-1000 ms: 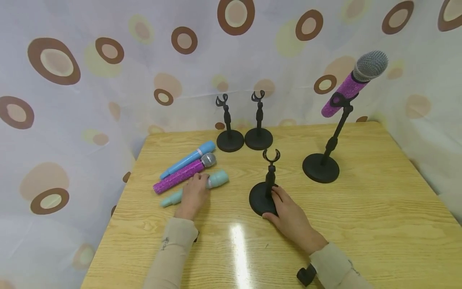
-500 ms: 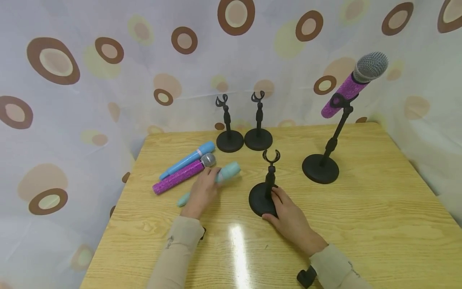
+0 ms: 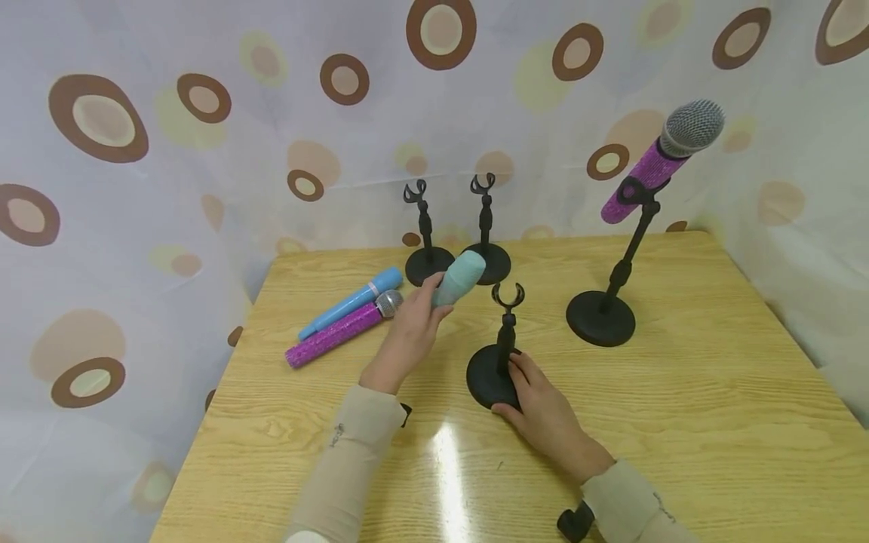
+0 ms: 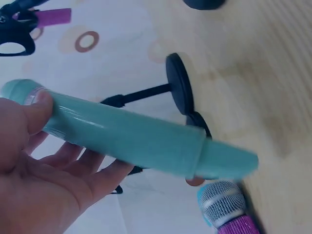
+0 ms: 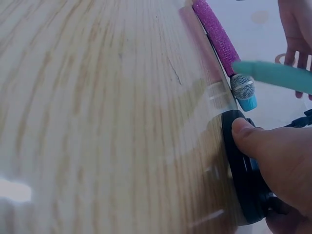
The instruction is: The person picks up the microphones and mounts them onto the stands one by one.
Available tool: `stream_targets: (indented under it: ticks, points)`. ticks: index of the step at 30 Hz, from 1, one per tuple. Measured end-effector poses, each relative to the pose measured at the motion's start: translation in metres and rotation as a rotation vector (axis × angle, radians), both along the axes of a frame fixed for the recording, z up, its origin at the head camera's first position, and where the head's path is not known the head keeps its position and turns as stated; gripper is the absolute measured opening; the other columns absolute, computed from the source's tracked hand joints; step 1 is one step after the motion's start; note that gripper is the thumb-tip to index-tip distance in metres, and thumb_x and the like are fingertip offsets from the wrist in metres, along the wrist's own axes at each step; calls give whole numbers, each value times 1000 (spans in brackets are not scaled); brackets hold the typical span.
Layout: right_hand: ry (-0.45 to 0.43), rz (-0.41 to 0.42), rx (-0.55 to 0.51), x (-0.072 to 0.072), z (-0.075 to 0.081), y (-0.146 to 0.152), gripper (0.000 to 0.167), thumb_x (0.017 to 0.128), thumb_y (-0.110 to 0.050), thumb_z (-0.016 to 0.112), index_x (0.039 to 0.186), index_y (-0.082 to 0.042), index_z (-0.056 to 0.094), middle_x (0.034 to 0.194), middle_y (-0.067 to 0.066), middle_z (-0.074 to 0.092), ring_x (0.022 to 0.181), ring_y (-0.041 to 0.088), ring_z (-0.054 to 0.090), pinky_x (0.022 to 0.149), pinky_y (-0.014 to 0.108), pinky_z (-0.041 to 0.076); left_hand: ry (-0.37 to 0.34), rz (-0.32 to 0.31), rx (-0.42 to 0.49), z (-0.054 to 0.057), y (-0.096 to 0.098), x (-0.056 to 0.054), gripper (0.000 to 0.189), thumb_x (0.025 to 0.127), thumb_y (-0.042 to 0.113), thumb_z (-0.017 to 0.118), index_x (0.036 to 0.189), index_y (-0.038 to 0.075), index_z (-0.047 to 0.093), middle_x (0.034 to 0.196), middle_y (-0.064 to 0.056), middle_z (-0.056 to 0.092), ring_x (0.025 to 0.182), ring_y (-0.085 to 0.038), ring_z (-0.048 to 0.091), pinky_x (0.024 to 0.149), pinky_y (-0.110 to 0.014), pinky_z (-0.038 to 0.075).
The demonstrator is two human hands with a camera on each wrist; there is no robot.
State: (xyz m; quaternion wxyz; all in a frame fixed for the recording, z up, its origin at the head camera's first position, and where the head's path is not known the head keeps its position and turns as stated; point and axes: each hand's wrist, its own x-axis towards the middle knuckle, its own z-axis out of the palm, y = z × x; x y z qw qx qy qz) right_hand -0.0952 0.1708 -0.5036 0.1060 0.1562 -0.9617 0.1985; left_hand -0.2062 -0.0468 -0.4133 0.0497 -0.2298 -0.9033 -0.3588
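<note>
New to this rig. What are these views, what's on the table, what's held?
No machine: a person's bare hands. The wide picture is from a head camera, the others from a camera on each wrist. The left hand holds up a pale teal microphone; the right hand grips the round base of a black stand. On the wood-grain table lie a glossy blue microphone and a glittery purple microphone. Two more black stands rise behind; at right, a fourth stand carries a second purple microphone.

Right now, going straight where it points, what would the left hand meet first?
Likely the right stand of the back pair, beyond the teal microphone the left hand holds; depth is unclear.
</note>
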Motion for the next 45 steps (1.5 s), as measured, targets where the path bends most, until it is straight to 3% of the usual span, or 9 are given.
stream_targets:
  ticks: [9, 13, 20, 25, 29, 39, 45]
  points:
    - [17, 2, -6, 1, 0, -2, 74, 85, -35, 78, 136, 12, 51, 143, 26, 46, 131, 40, 52, 100, 49, 51, 6, -108, 199, 19, 25, -2, 53, 106, 24, 43, 153, 13, 23, 142, -16, 49, 131, -31, 51, 108, -52, 45]
    - [29, 1, -5, 1, -1, -1, 74, 85, -35, 78, 136, 11, 51, 143, 26, 47, 131, 40, 52, 101, 49, 51, 54, -148, 277, 29, 35, 0, 52, 105, 22, 44, 153, 14, 25, 143, -16, 48, 131, -31, 51, 108, -51, 45]
    - [50, 2, 0, 2, -2, -1, 74, 84, -35, 78, 135, 12, 52, 143, 27, 47, 130, 40, 52, 99, 48, 52, 61, -273, 396, 47, 54, 4, 53, 104, 16, 46, 152, 18, 26, 145, -13, 47, 133, -27, 52, 105, -42, 50]
    - [68, -5, -1, 3, -2, -2, 73, 84, -33, 79, 135, 12, 52, 142, 27, 47, 131, 41, 51, 97, 48, 53, 181, -378, 359, 52, 62, 6, 51, 103, 14, 47, 150, 12, 27, 142, -13, 47, 130, -26, 51, 109, -43, 46]
    - [100, -8, 16, 3, -5, -1, 73, 83, -32, 80, 133, 12, 52, 141, 28, 48, 130, 41, 51, 96, 48, 53, 228, -451, 308, 53, 65, 4, 52, 101, 14, 50, 149, 9, 28, 142, -12, 47, 129, -23, 50, 110, -36, 43]
    - [81, -1, 24, 2, -7, 0, 73, 86, -36, 76, 134, 12, 52, 143, 28, 47, 133, 41, 49, 98, 47, 52, 214, -433, 193, 51, 62, -1, 49, 96, 13, 63, 142, 6, 47, 139, -13, 44, 128, -24, 46, 109, -32, 43]
    - [103, -2, 51, 1, -8, 0, 73, 85, -36, 77, 133, 13, 53, 141, 27, 48, 131, 40, 51, 97, 45, 53, 202, -494, 133, 44, 63, -6, 43, 98, 8, 61, 137, 7, 42, 148, -13, 41, 140, -24, 39, 118, -31, 33]
